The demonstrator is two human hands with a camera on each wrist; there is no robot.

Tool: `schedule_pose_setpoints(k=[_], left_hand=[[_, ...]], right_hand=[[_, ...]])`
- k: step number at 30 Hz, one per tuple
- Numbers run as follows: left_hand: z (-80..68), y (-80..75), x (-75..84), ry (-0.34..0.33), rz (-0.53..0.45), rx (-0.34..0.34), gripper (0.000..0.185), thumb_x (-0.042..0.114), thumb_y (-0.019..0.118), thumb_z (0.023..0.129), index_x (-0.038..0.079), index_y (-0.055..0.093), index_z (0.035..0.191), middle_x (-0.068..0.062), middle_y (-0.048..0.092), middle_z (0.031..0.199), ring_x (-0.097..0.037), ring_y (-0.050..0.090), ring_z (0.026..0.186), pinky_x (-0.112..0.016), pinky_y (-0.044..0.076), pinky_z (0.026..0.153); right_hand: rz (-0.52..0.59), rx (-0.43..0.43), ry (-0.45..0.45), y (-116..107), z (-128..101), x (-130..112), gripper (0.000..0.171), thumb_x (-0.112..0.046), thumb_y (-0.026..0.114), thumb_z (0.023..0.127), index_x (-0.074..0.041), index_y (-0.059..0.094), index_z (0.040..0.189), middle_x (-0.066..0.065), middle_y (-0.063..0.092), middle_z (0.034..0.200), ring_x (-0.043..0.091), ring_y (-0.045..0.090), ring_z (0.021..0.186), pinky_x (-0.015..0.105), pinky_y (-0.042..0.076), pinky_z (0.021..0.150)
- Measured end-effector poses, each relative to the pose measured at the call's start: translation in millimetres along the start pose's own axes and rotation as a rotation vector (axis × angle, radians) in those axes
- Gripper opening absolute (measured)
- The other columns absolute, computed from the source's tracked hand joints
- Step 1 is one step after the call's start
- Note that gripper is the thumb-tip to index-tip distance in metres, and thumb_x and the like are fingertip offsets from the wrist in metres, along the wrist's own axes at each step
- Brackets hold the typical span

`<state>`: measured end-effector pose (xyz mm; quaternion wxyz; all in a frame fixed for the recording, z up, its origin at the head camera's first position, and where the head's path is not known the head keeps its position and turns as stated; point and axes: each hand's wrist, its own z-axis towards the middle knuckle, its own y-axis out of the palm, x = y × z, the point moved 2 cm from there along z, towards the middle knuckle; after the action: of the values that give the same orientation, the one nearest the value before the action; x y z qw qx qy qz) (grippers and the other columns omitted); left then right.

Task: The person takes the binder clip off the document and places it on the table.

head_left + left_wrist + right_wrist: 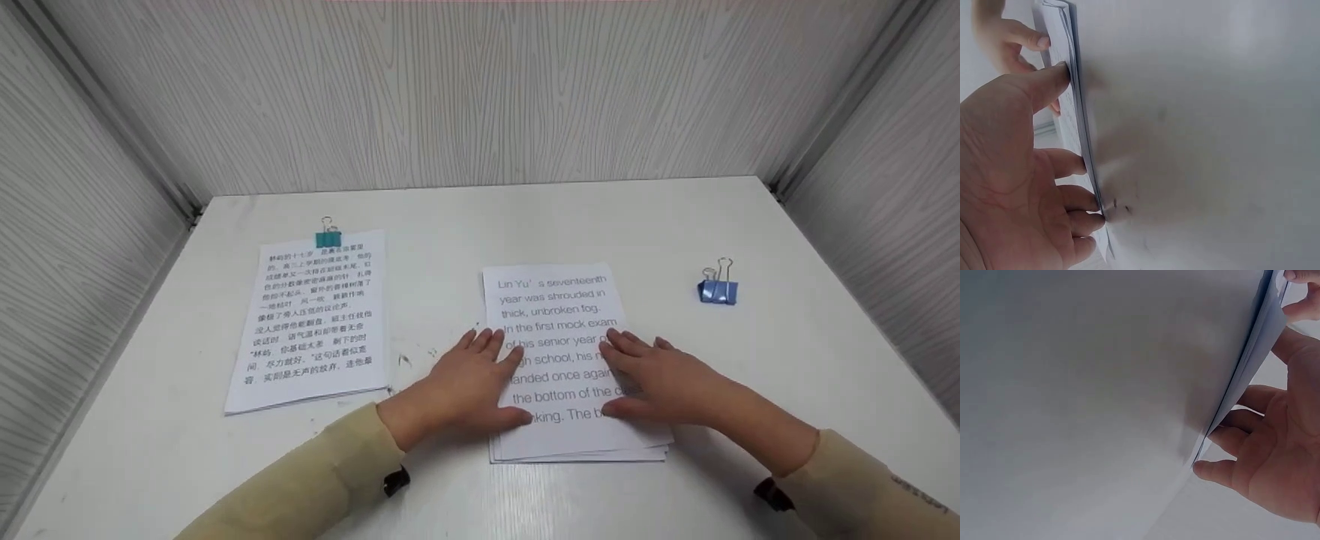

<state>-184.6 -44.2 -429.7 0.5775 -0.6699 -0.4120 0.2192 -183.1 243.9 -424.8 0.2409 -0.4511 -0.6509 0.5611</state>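
A stack of printed paper sheets (pixel 559 360) with English text lies on the table, its bottom edges slightly fanned out. My left hand (pixel 469 382) rests along the stack's left edge, thumb on the top sheet. On the opposite side my right hand (pixel 660 379) lies over the right edge, fingers and thumb on the page. The left wrist view shows the left fingertips (pixel 1092 199) at the stack's side. In the right wrist view the right hand (pixel 1275 444) touches the other edge, where the sheets part a little. A blue binder clip (pixel 718 291) stands right of the stack.
To the left lies another paper stack (pixel 311 322) with Chinese text, held at its top by a teal binder clip (pixel 328 238). Wood-grain panels (pixel 480 90) enclose the white table (pixel 435 225) at the back and both sides.
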Motion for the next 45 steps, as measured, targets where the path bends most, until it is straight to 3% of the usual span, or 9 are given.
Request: schedule_pose_setpoints(k=[11,28,45], left_hand=[[44.1,-6.4,11.7,0.026,0.035,-0.006,0.097,0.072,0.056,0.097,0.011,0.032,0.168,-0.025,0.026,0.171,-0.039,0.021,0.160,-0.046,0.010,0.132],[88.4,-12.2,22.1,0.051,0.062,0.008,0.095,0.073,0.053,0.098,0.014,0.030,0.169,-0.024,0.025,0.172,-0.036,0.021,0.161,-0.041,0.008,0.132],[110.3,-15.6,25.5,0.031,0.032,0.021,0.095,0.073,0.054,0.098,0.017,0.027,0.170,-0.020,0.021,0.174,-0.033,0.017,0.162,-0.040,0.007,0.132]], right_hand=[[0.014,0.018,0.048,-9,0,31,0.093,-0.057,0.072,0.096,-0.001,0.040,0.163,0.023,0.032,0.169,0.045,0.031,0.155,0.071,0.026,0.121],[0.051,0.016,0.105,-18,0,70,0.096,-0.061,0.070,0.096,-0.002,0.036,0.164,0.025,0.027,0.171,0.049,0.032,0.153,0.070,0.027,0.120],[0.091,-0.014,0.145,-23,7,95,0.099,-0.065,0.067,0.096,-0.007,0.029,0.167,0.021,0.020,0.174,0.049,0.024,0.156,0.067,0.031,0.120]])
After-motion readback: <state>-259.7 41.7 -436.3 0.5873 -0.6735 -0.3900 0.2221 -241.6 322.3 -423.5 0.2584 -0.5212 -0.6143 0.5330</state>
